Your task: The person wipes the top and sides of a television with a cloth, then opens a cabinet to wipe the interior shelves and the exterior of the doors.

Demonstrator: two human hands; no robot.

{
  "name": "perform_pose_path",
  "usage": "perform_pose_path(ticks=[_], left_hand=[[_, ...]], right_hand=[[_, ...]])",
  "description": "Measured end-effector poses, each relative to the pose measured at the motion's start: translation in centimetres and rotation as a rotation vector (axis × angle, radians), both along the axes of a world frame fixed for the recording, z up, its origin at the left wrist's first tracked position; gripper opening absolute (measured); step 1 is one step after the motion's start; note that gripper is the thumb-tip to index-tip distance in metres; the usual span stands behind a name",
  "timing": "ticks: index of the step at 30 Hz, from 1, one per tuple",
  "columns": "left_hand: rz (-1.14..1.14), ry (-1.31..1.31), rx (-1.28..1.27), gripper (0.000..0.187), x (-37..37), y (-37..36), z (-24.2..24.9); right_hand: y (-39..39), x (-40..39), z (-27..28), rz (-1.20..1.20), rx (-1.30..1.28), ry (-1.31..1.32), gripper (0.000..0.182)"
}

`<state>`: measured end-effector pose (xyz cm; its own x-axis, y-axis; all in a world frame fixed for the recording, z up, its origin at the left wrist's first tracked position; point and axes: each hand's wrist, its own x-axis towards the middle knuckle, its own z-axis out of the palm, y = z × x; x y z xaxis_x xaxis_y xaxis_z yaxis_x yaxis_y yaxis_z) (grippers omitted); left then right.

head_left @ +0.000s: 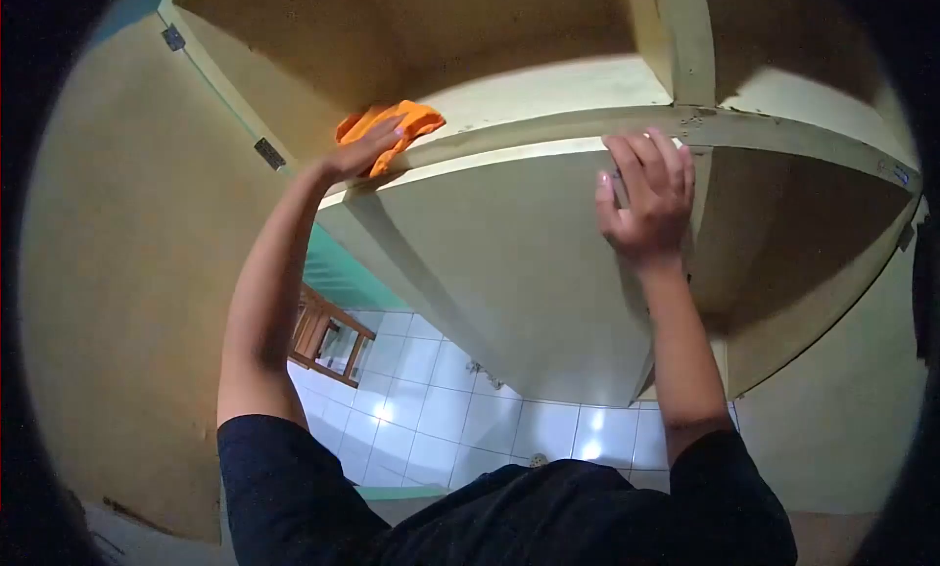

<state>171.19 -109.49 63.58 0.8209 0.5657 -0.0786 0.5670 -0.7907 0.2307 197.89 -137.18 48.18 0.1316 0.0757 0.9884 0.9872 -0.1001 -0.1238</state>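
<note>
The left hand (357, 155) pressed an orange cloth (392, 125) flat on the shelf (548, 86), at its front left corner. The right hand (646, 199) gripped the shelf's front edge. Overreaching could probably push the cloth beyond reach, or the gripping fingers might slip.

The cloth (392, 127) lies on the shelf (548, 91), seemingly left of the divider (690, 42).
</note>
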Motion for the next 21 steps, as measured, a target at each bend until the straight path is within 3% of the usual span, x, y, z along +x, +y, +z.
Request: perform_pose_path(ticks=[5, 10, 15, 18, 19, 21], left_hand=[[0.027, -0.073, 0.057, 0.071, -2.8, -0.2, -0.6], [-0.009, -0.198, -0.097, 0.07, -3.7, 0.1, -0.3], [-0.224, -0.152, -0.232, 0.068, -1.8, 1.7, 0.1], [-0.212, -0.095, -0.213, 0.07, 1.3, 0.3, 0.2], [-0.36, -0.075, -0.245, 0.071, -0.7, 1.8, 1.2], [-0.435, -0.043, -0.148, 0.079, 2.7, 0.3, 0.9]], right_hand=[[0.3, 0.6, -0.4, -0.001, -0.01, 0.009, 0.036], [0.8, 0.5, -0.6, -0.034, -0.001, -0.002, 0.036], [1.1, 1.9, -1.1, -0.052, 0.021, -0.009, 0.036], [1.9, 3.9, -2.0, -0.046, 0.052, 0.003, 0.035], [0.4, -2.0, 0.3, -0.148, 0.029, -0.018, 0.035], [-0.3, -2.2, 0.5, -0.157, 0.038, -0.043, 0.035]])
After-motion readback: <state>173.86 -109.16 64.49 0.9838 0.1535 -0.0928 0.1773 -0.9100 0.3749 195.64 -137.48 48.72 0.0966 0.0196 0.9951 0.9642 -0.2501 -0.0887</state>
